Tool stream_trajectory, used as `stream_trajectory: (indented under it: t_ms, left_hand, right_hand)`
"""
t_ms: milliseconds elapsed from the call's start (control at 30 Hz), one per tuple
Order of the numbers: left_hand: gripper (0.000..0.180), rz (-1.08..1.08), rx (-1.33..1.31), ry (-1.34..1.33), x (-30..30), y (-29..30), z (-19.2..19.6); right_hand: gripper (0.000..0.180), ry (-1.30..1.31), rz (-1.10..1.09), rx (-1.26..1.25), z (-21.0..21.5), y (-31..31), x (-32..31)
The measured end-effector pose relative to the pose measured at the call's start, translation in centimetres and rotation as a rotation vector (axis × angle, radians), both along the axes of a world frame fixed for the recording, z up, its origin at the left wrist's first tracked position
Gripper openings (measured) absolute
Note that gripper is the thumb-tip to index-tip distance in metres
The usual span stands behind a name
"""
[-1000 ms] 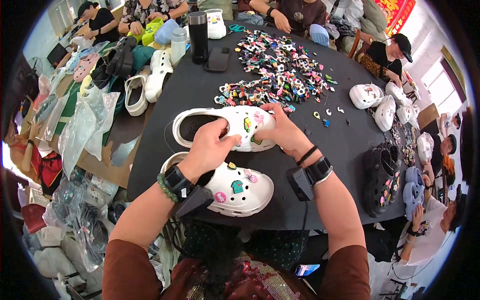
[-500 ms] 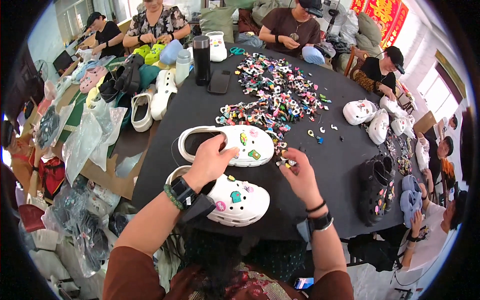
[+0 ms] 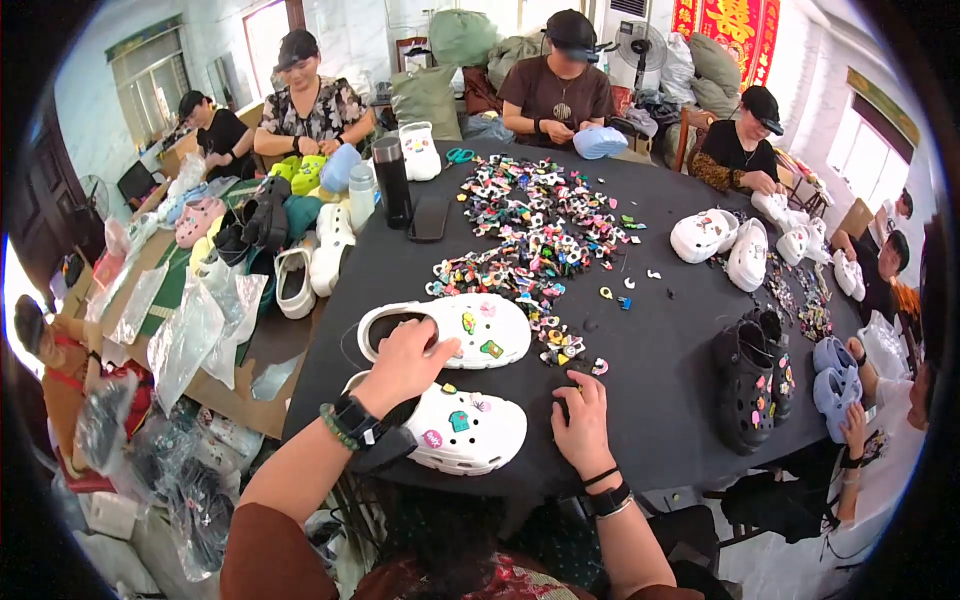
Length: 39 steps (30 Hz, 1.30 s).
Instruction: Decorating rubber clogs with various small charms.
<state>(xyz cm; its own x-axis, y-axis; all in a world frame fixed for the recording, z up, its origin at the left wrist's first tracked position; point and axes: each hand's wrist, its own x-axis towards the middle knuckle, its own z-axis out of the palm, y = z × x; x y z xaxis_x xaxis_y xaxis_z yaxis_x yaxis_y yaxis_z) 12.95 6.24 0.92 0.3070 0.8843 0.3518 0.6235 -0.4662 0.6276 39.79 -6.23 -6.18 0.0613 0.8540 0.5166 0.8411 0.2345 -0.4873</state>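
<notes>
Two white clogs lie side by side in front of me, toes to the right, with colourful charms on their uppers. My left hand (image 3: 408,362) grips the farther clog (image 3: 500,330) at its foot opening, fingers reaching inside and thumb on the upper. The nearer clog (image 3: 490,440) sits below that wrist, its opening partly hidden by my arm. My right hand (image 3: 582,428) rests on the black tabletop, right of the clogs. Its fingers are loosely bent and apart, and I see nothing held in them. Just beyond its fingertips is the near end of a pile of small charms (image 3: 530,215).
A black bottle (image 3: 392,185), a phone (image 3: 429,219) and teal scissors (image 3: 459,156) lie toward the back left. Black clogs (image 3: 742,385) and more white clogs (image 3: 704,235) stand at right. Clogs and plastic bags (image 3: 205,325) cover the left table. Several people work around.
My right hand has drawn back toward me from the charms and come down onto the tabletop. My left hand keeps its hold on the farther clog. The whole view has tilted upward.
</notes>
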Motion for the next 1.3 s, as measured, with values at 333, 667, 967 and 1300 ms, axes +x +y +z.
stream_trajectory:
  t_ms: [333, 667, 967, 1300]
  left_hand:
    - [0.036, -0.389, -0.125, 0.334, -5.1, -3.3, 3.8]
    - [0.061, -0.414, 0.127, 0.657, -7.6, -1.3, 4.5]
    - [0.071, -0.481, -0.003, 0.627, -8.5, 1.6, 4.9]
    - [0.030, -0.431, 0.069, 0.574, -8.6, -0.8, 3.0]
  right_hand:
    - [0.019, -0.052, -0.003, 0.008, -0.2, -0.3, 0.4]
    - [0.018, -0.044, -0.001, -0.026, 0.0, -0.4, 0.2]
    - [0.016, -0.053, 0.007, -0.004, -0.1, -0.6, 0.2]
    - [0.016, -0.057, 0.011, 0.016, 0.0, -0.2, 0.2]
